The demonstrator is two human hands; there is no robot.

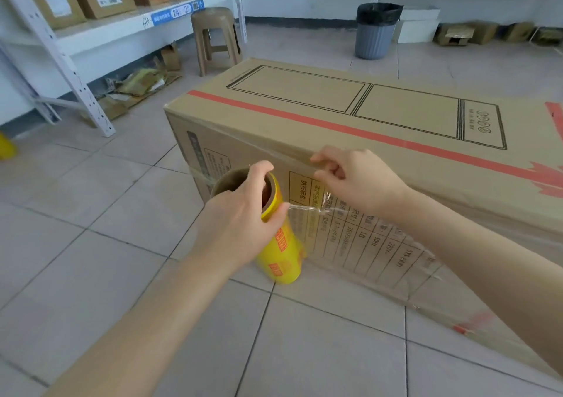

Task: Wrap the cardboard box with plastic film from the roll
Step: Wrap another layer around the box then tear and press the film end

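Mid-wrap: my left hand point(243, 214) is clamped round the roll point(278, 244) standing beside the box point(350, 116), my right hand point(356, 180) pinching the film point(323, 210) at the box edge above it, so next I pull taut round the corner.

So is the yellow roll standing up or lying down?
Standing up, a bit tilted. The left hand grips the roll at its open top.

Shelf tag point(179, 11) reads "24" and "2" — box point(304, 140) side table shows "50Hz", "220V~", "执行标准".
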